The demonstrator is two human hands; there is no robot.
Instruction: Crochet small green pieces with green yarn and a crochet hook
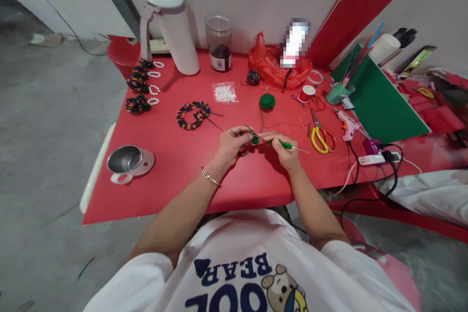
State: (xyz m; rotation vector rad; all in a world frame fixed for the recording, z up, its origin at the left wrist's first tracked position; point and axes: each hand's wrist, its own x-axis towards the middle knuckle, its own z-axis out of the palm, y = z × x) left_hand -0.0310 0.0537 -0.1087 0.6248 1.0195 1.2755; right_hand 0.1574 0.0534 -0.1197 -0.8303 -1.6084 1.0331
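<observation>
Closed in a pinch, my left hand [232,145] holds a small piece of dark green crochet [255,139]. My right hand [284,150] grips a crochet hook with a green handle [286,145]; its metal tip meets the green piece between my hands. A strand of green yarn runs from the piece up to a green yarn ball [267,101]. Left of my hands lies a curved multicoloured crocheted strip [193,115], with a dark strand trailing toward my left hand.
Yellow-handled scissors [319,139], a pink glue gun [348,126] and a power strip [379,158] lie to the right. A steel-lined mug [130,162] stands left. Behind are a bag of white beads [225,93], a jar [218,43], a white bottle [176,29] and a red plastic bag [270,66].
</observation>
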